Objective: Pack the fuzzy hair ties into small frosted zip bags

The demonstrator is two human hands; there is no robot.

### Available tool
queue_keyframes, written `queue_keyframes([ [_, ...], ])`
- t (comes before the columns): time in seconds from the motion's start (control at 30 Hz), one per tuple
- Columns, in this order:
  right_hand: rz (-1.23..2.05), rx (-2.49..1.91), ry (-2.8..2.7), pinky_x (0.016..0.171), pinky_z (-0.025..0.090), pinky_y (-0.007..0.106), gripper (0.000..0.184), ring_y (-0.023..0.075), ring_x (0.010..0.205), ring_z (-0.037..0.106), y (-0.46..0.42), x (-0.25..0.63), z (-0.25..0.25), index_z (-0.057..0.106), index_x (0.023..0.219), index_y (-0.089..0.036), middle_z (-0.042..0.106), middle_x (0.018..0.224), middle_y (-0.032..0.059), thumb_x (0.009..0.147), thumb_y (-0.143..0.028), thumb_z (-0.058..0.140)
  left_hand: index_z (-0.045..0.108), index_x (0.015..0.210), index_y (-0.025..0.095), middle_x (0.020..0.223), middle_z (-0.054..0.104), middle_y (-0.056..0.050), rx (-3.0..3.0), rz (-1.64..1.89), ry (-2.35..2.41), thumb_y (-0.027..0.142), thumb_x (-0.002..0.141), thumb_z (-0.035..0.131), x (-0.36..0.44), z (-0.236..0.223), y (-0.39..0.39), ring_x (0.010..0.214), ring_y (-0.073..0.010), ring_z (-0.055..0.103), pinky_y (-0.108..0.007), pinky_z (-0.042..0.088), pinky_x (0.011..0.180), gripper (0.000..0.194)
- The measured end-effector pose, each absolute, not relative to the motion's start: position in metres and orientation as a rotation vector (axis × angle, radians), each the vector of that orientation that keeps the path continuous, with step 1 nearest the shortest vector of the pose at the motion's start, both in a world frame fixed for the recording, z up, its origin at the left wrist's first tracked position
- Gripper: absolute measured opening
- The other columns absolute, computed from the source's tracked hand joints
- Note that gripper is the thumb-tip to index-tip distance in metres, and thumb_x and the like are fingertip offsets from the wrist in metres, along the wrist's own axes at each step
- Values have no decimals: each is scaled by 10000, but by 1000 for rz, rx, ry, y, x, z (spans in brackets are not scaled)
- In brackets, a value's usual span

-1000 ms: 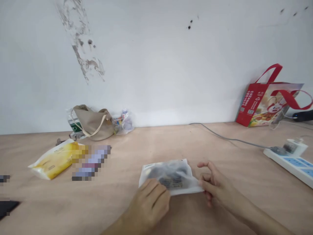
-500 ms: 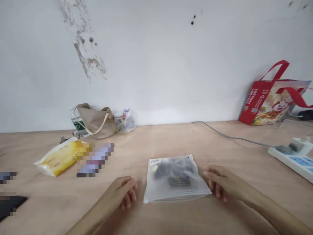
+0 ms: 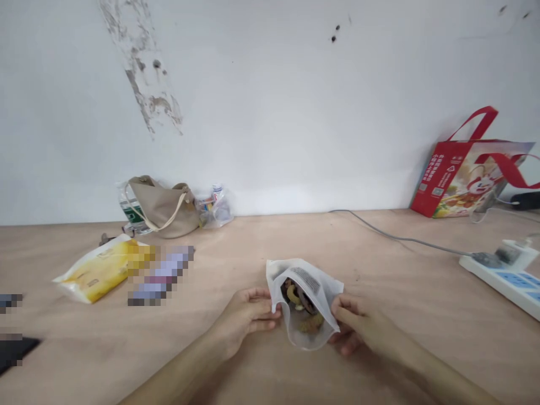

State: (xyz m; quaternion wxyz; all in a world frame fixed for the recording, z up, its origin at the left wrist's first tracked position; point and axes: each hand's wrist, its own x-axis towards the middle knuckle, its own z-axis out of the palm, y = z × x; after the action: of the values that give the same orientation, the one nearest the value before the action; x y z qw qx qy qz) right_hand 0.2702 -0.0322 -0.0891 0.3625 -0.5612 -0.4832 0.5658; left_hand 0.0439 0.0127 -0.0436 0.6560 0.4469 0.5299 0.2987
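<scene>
A frosted white zip bag (image 3: 324, 287) lies on the table in front of me with its mouth gaping toward me. Dark brown and yellow things, some of them curved like rings, show inside; among them is a fuzzy yellowish-brown piece (image 3: 311, 323) near the mouth. My left hand (image 3: 248, 312) has the bag's left edge at its fingertips. On the other side, my right hand (image 3: 354, 323) pinches the right edge of the mouth, some of its fingers tucked underneath.
A yellow package (image 3: 105, 270) and a blurred purple item (image 3: 162, 275) lie to the left. Against the wall rest a beige handbag (image 3: 169, 205), a clear plastic bag (image 3: 219, 211) and a red shopping bag (image 3: 447, 169). A power strip (image 3: 506, 281) with a grey cable is at right.
My hands have come inward from beside the bag and taken its edges. The bag, flat and closed before, is now turned and spread open, showing its contents.
</scene>
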Motion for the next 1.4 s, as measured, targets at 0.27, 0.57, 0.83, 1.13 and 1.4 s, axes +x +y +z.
queue_keyframes([
  [0.27, 842, -1251, -1581, 647, 447, 249, 254, 149, 678, 548, -37, 279, -81, 514, 734, -211, 570, 713, 5, 899, -379, 420, 615, 765, 161, 715, 683, -16, 1289, 980, 1093, 230, 600, 736, 36, -48, 18, 640, -150, 626, -235, 469, 610, 216],
  [0.57, 391, -1226, -2164, 766, 485, 303, 180, 202, 878, 619, -47, 299, -87, 552, 944, -228, 654, 932, 69, 883, -177, 391, 690, 839, 178, 925, 715, -69, 1587, 873, 1052, 313, 741, 623, 15, -65, 7, 875, -251, 638, -346, 473, 837, 179],
  [0.83, 577, -1196, -1799, 710, 462, 275, 213, 179, 770, 603, -36, 286, -84, 566, 829, -214, 649, 824, 41, 919, -290, 388, 670, 882, 186, 944, 703, -51, 1532, 1157, 1074, 347, 750, 603, 23, -63, 11, 931, -234, 613, -322, 450, 882, 219],
  [1.13, 768, -1233, -1502, 855, 446, 351, 332, 222, 983, 587, -7, 273, -91, 574, 1022, -224, 638, 1044, 59, 922, -459, 363, 597, 840, 169, 831, 679, -26, 1183, 1381, 1067, 406, 687, 664, 39, -74, 44, 812, -196, 626, -295, 502, 747, 289],
  [1.4, 863, -1220, -1520, 1004, 333, 434, 421, 258, 1158, 499, 18, 256, -96, 571, 1138, -208, 590, 1218, 88, 895, -508, 400, 553, 902, 195, 961, 660, -31, 936, 1412, 1051, 253, 764, 598, 52, -82, 84, 849, -179, 662, -289, 551, 702, 156],
])
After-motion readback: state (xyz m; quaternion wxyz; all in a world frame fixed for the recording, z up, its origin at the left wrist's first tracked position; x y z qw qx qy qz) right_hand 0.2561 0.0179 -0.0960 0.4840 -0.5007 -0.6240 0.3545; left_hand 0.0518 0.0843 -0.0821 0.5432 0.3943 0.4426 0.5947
